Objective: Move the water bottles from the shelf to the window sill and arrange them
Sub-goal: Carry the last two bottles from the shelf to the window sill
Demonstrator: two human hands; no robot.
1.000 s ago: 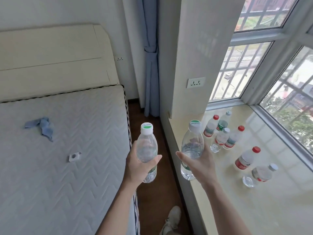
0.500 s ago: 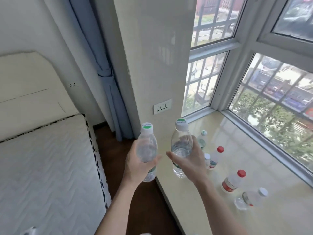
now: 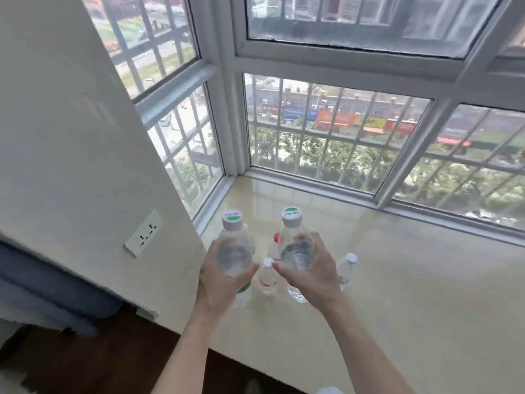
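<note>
Nearest the camera, two bare forearms reach forward over a dark wooden floor [image 3: 99, 362] and the front edge of the pale, glossy window sill [image 3: 420, 302]. Left hand [image 3: 221, 287]: fingers and thumb curled round the body of a clear water bottle [image 3: 234, 253], upright, white cap with a green top. Right hand [image 3: 314, 280]: the same grip on a second clear bottle [image 3: 297, 247] with a matching cap. Both bottles stand side by side, apart, over the sill's left part; water shows in each, though its level is hard to read, and it cannot be told whether their bases touch the sill.

Between the two, a small white-capped bottle [image 3: 267, 278] stands on the sill, its red-marked label partly visible. Just right of the right hand, another white-capped bottle [image 3: 347, 270] is half hidden by that hand. Behind the held bottles only a red cap [image 3: 276, 237] shows; its bottle is covered.

Left: a cream wall with a white socket plate [image 3: 144, 233] and a blurred blue curtain [image 3: 42, 291]. Farthest: the white-framed, barred window [image 3: 326, 132], with trees and shopfronts outside.
</note>
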